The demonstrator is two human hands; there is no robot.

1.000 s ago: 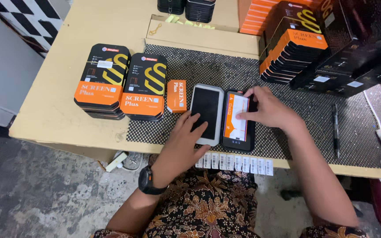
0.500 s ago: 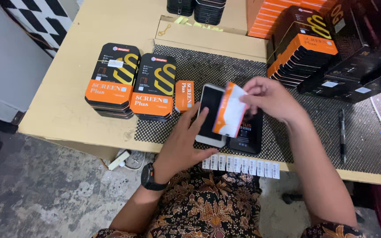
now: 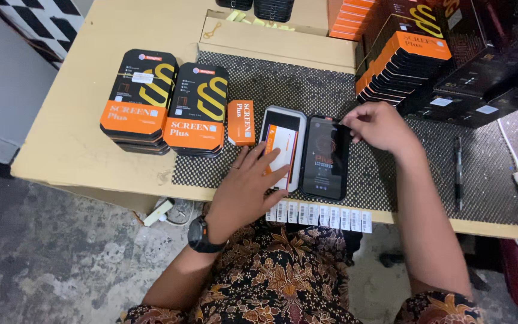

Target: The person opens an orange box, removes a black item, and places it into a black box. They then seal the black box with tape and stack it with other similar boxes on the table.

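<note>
A white flat tray (image 3: 269, 122) lies on the black mesh mat (image 3: 391, 180) with an orange-and-white card (image 3: 284, 144) on top of it. My left hand (image 3: 248, 189) rests flat on that card, fingers spread, pressing it down. Right beside the tray lies a black flat pack (image 3: 325, 159) with a printed face. My right hand (image 3: 379, 126) is at its top right corner, fingertips pinched on the edge. A small orange box (image 3: 241, 122) stands just left of the tray.
Two stacks of black-and-orange packs (image 3: 139, 99) (image 3: 198, 108) sit at the left. More stacked boxes (image 3: 403, 60) fill the back right. A strip of barcode labels (image 3: 319, 215) hangs on the table's front edge. A pen (image 3: 458, 171) lies at the right.
My right hand lifted the orange-and-white card off the black pack and laid it on the white tray. My left hand now presses on it; the right hand went back to the black pack's top.
</note>
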